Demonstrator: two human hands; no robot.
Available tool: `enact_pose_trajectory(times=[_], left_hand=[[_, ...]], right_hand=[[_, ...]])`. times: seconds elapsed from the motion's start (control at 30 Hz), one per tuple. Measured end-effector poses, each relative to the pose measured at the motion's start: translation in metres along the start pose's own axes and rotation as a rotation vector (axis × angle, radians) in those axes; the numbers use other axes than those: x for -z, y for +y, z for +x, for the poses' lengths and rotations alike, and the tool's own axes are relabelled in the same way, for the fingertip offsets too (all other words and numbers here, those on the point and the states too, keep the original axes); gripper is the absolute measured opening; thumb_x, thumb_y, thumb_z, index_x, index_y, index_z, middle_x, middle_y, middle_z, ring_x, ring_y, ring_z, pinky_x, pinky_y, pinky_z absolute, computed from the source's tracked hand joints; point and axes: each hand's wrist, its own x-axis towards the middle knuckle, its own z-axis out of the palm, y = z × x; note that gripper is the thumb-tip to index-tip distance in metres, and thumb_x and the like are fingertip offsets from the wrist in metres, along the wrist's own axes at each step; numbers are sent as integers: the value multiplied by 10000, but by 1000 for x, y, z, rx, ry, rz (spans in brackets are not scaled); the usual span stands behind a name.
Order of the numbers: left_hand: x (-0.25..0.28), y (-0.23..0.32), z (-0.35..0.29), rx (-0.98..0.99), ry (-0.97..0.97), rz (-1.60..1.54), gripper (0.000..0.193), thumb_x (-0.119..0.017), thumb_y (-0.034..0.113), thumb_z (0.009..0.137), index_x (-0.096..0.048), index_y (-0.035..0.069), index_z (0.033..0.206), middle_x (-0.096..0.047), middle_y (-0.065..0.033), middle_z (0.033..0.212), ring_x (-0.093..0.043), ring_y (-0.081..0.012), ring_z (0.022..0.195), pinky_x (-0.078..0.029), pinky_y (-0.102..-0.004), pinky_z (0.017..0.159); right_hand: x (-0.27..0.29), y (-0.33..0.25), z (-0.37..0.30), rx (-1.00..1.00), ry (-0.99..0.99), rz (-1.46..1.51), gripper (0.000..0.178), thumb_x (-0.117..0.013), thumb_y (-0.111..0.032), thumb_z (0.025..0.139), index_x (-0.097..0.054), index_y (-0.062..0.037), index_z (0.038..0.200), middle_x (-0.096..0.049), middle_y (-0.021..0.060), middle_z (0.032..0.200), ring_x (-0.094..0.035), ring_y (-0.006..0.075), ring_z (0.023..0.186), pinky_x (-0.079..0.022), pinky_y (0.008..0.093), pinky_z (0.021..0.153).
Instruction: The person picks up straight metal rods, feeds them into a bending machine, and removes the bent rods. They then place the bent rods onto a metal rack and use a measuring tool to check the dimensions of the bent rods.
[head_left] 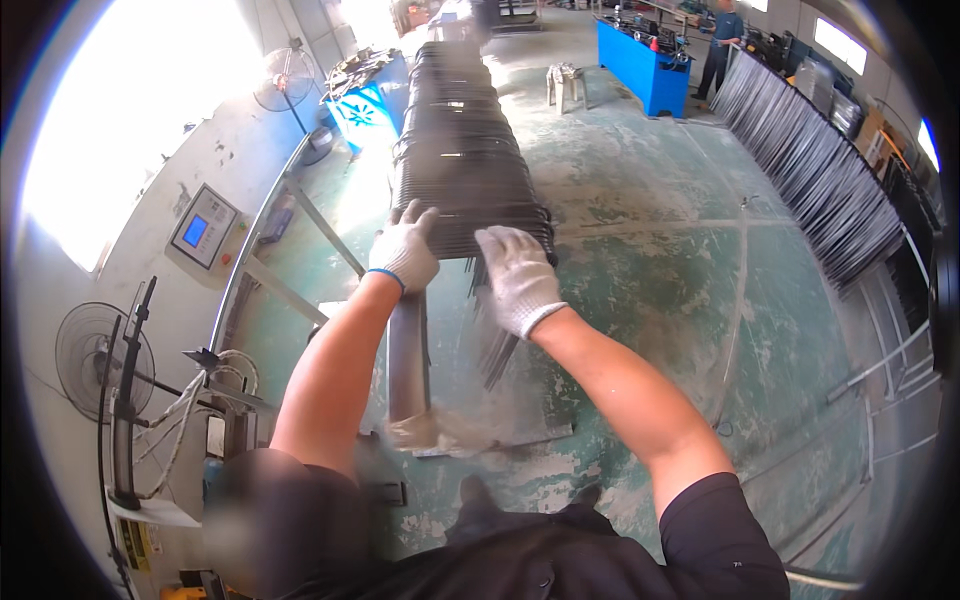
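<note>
A long row of dark bent metal rods, packed closely together, runs away from me along a support. At its near left end lies my left hand in a white knit glove, fingers stretched and spread over the rods. My right hand, gloved too, rests at the near right corner with its fingers extended; its thumb is hidden. Below the row, loose rod ends hang down beside my right wrist, partly blurred. A flat metal post stands under the row's near end, beside my left forearm.
To the left are a metal railing, a wall control panel and a fan. A blue bin stands far left. Far right are a blue workbench, a person and a rack of rods. A stool stands beyond.
</note>
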Motion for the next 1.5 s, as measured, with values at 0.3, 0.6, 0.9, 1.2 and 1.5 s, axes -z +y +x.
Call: enact_pose_trajectory(times=[0.3,0.6,0.9,1.2,1.5], left_hand=[[1,25,23,-72,-107,78,849,-754,169,787,-487,227,1590,-436,-120,1675,-335,-431,1569,-321,-626,1265],[-50,-5,180,-154,31,144,770,-676,44,750,-554,51,1511,-598,-123,1526,-552,-327,1403,-483,-431,1151],[-110,-67,350,-160,25,87,705,-683,48,744,-603,53,1445,-627,-143,1475,-590,-345,1353,-499,-443,1125],[-152,-131,509,-150,91,7,672,-715,81,734,-633,98,1401,-672,-135,1396,-601,-336,1329,-464,-514,1123],[-178,-171,644,-80,121,-9,734,-754,131,707,-633,112,1431,-637,-136,1466,-574,-325,1381,-438,-491,1154]], right_hand=[[-94,56,74,33,-189,-110,765,-517,-185,961,-285,-5,1669,-326,168,1733,-259,322,1623,-96,516,1340],[-159,150,193,43,-156,-167,738,-532,-220,963,-348,-42,1654,-370,133,1718,-293,311,1610,-142,541,1325],[-250,246,324,72,-87,-151,744,-619,-174,891,-407,-35,1590,-464,159,1628,-386,327,1543,-238,531,1287],[-321,326,471,107,-107,-207,707,-650,-193,880,-459,-36,1542,-504,143,1585,-412,318,1518,-250,546,1272],[-393,400,588,152,-111,-185,612,-639,-190,862,-539,-58,1452,-583,115,1458,-503,292,1400,-315,510,1208]])
